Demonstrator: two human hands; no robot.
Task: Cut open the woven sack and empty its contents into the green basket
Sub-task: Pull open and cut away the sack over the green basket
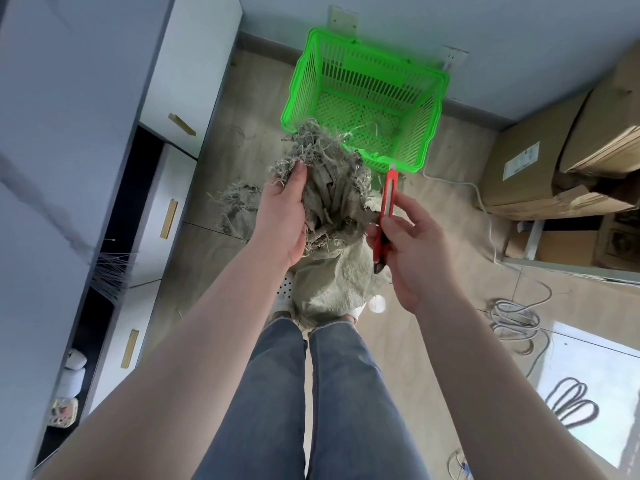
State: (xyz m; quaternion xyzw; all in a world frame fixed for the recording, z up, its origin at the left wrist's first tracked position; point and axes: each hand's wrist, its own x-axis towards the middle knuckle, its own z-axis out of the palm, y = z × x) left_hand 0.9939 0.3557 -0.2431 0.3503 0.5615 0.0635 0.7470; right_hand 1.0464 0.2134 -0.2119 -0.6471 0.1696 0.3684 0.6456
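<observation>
The person stands over a grey-green woven sack [332, 271] that rests upright on the wooden floor [433, 150] just in front of their feet. The left hand [282, 211] grips the sack's gathered, frayed neck, fingers [298, 174] curled round the bunched fabric, loose strands spilling past them. The right hand [412, 244] pinches a red utility knife [386, 216] between thumb and curled fingers, holding it just beside the neck, its tip pointing away toward the green basket [367, 98]. The basket sits on the floor right beyond the sack, against the wall, with only a few stray fibres inside. Cardboard boxes [571, 150] are stacked to the right.
</observation>
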